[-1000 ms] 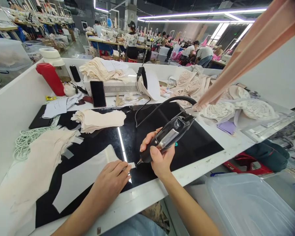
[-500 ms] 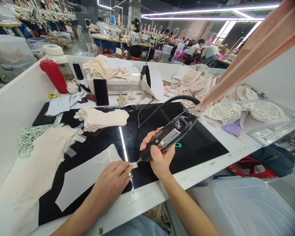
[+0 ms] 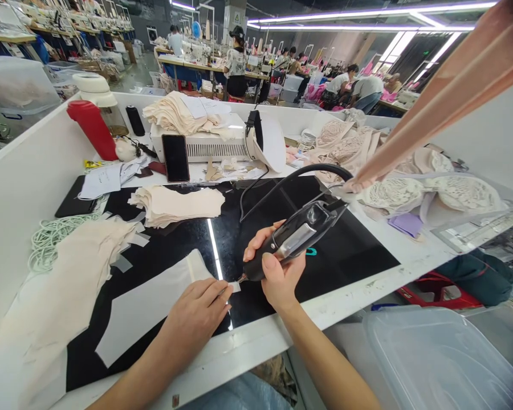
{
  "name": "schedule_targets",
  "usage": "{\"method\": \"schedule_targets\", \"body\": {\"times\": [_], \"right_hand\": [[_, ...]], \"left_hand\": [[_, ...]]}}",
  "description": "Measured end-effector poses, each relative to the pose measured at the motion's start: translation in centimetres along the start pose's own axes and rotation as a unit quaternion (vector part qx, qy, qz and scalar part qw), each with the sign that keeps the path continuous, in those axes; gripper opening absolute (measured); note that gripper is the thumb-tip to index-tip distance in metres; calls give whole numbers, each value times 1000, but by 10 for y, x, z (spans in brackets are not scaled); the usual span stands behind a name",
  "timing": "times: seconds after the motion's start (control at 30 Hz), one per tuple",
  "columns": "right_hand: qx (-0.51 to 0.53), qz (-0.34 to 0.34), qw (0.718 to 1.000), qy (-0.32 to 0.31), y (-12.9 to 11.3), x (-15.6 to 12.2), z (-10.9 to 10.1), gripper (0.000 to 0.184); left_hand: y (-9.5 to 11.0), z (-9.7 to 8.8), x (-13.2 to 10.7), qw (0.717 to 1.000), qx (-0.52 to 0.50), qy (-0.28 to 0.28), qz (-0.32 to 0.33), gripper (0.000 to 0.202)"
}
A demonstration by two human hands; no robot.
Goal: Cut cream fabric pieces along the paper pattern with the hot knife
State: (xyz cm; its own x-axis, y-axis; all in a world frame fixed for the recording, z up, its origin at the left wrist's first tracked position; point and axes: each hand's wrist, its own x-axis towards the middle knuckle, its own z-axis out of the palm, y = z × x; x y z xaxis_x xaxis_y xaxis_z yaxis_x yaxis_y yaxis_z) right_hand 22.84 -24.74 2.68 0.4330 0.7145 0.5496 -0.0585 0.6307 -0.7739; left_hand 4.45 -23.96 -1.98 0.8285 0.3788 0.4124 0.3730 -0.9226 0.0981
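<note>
My right hand (image 3: 280,279) is wrapped round a black corded handheld power tool (image 3: 297,236), held at a slant. Its thin metal tip points left and meets a small whitish strip (image 3: 236,287). That strip sticks out from under the closed fingers of my left hand (image 3: 200,310), which press it against the black mat (image 3: 346,279). What lies beneath those fingers is hidden. Left of that hand, a translucent white cut piece (image 3: 149,307) lies flat, with a paler band along its upper right end.
A stack of cream fabric pieces (image 3: 177,205) lies behind; more cream fabric (image 3: 77,285) and green cord (image 3: 45,242) are at left. A peach cloth band (image 3: 431,102) hangs down to the tool's rear. Lace bra cups (image 3: 465,193) and a teal clip (image 3: 311,251) are at right.
The view has shifted very slightly. Both hands, the tool and the strip hold nearly the same position.
</note>
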Motion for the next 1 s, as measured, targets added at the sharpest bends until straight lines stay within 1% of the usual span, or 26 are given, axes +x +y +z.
{"method": "schedule_targets", "body": {"times": [0.2,0.33,0.47,0.67,0.8,0.9,1.0], "right_hand": [[11,0,1000,5,-2,-1,-1,40],[3,11,1000,12,-3,-2,-2,42],[-10,8,1000,10,-2,-3,-1,41],[-8,20,1000,11,-5,-3,-1,33],[-4,19,1000,17,-10,-6,-4,37],[-1,18,1000,6,-11,-10,-6,41],[-2,24,1000,4,-10,-14,-6,40]], "left_hand": [[-1,-1,-1,1000,-9,-3,2,27],[-1,0,-1,1000,-17,-10,-2,26],[-1,2,-1,1000,-22,-17,1,26],[-1,4,-2,1000,-24,-15,8,26],[-2,5,-3,1000,-21,-10,10,27],[-2,6,-3,999,-29,-12,6,29],[-2,5,-3,1000,-30,-10,4,29]]}}
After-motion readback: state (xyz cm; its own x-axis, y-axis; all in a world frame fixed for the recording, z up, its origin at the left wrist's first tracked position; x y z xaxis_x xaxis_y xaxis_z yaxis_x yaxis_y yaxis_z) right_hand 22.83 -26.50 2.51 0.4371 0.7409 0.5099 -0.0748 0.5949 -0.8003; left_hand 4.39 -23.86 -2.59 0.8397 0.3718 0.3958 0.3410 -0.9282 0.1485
